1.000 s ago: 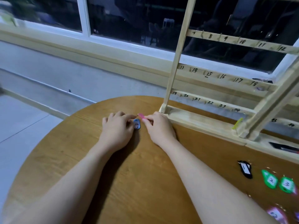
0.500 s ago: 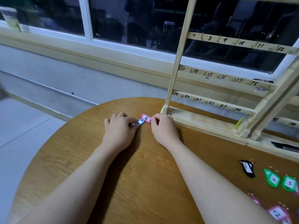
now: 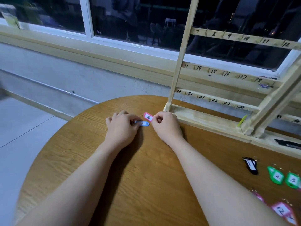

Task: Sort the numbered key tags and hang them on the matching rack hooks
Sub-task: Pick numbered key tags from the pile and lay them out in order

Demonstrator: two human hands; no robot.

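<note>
Head view: a wooden rack (image 3: pixel 216 118) with hooks numbered 7–24 stands on the round tabletop (image 3: pixel 130 185); black, green and pink tags lie far right. Left hand (image 3: pixel 121 128) pinches a blue tag (image 3: pixel 144 123); right hand (image 3: pixel 166 125) pinches a pink tag (image 3: pixel 148 117) just beside it, its number unclear.

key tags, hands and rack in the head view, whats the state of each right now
blue tag: flat on table, left hand pinches its ring end
pink tag: on table, right hand pinches its edge
black tag: loose on table
green tags: loose on table, side by side
rack: upright, visible hooks bare
</note>
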